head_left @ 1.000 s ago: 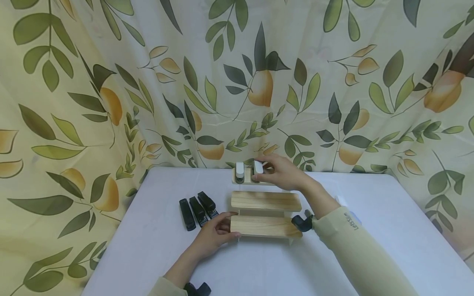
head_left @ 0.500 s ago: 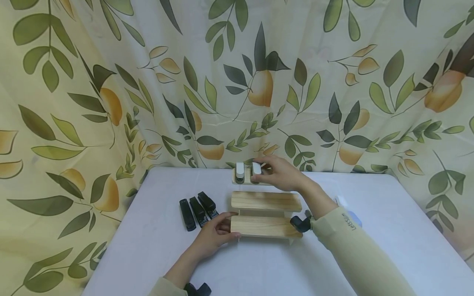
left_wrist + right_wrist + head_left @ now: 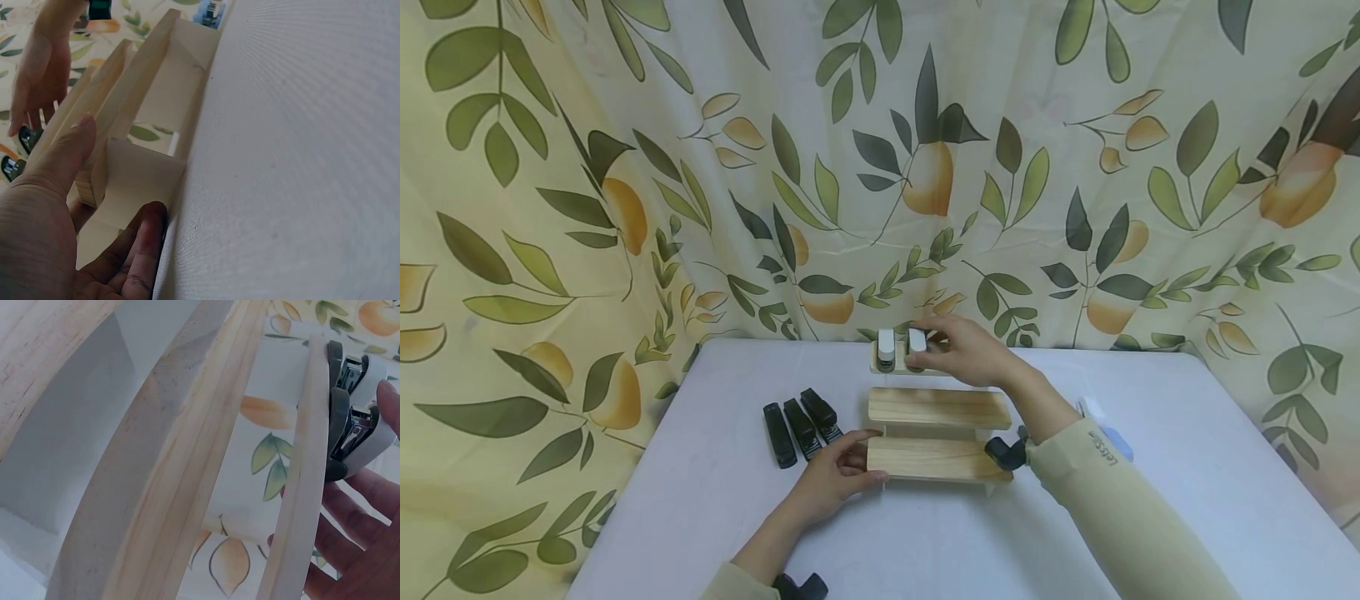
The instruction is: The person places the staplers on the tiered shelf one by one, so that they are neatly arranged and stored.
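Note:
A three-tier wooden stand with lower board [image 3: 936, 458], middle board [image 3: 936, 407] and top board [image 3: 901, 360] stands on the table. My left hand [image 3: 829, 482] grips the left end of its lower board; in the left wrist view the thumb lies along the wood and fingers curl below. At the top board, my right hand [image 3: 968, 352] holds a white stapler [image 3: 917, 342] between thumb and fingers. Just left of it, with a small gap, another white stapler [image 3: 886, 347] sits on that board. The right wrist view shows both staplers' dark bases against the board.
Several black staplers [image 3: 801, 423] lie side by side on the white table [image 3: 715, 517], left of the stand. A blue and white item [image 3: 1116, 440] is partly hidden behind the right sleeve. A leaf-patterned curtain [image 3: 865, 167] hangs along the table's back edge.
My right hand has shifted slightly left with the white stapler, narrowing the gap to the other one. The left hand stays in place on the stand.

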A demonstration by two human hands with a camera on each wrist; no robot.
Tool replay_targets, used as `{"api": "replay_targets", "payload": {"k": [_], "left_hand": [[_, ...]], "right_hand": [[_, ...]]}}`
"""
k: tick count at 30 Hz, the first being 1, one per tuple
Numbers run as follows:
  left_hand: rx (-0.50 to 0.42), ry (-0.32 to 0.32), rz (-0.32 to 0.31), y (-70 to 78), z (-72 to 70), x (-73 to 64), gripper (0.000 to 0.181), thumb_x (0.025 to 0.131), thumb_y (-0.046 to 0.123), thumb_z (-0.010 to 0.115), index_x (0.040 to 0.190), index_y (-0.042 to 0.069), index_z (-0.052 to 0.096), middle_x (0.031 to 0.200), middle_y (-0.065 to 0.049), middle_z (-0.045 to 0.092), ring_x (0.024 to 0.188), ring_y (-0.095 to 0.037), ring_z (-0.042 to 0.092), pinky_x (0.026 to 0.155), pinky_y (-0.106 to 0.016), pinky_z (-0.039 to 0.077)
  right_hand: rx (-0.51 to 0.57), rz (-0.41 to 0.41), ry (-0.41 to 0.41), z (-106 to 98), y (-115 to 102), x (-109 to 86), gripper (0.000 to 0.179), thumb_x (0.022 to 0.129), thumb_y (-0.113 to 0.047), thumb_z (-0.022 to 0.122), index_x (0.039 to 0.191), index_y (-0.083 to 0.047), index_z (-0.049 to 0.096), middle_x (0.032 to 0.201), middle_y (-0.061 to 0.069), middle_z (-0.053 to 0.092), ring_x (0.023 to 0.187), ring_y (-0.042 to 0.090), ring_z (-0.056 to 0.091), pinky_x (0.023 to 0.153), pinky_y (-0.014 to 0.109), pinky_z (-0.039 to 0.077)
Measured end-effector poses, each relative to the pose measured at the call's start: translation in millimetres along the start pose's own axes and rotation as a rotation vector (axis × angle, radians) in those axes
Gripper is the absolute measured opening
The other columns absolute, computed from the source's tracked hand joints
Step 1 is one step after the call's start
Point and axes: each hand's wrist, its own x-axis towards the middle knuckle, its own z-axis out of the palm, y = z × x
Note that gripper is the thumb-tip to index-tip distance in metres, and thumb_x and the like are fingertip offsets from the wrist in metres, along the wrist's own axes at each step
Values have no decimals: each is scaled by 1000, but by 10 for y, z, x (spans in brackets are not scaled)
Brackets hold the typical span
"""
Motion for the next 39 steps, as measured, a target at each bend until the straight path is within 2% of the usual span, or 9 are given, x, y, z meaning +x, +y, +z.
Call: {"api": "replay_targets", "payload": {"k": [39], "left_hand": [[9,-1,5,30,-8,-5,63,87,44,83,144,39,56,122,-3,66,103,-16,68,86,-23,57]], "right_hand": [[36,9,-4,20,-18,1,70,93,-45,77,149,-10,54,138,8,63,125,29,63,107,53,52]]}}
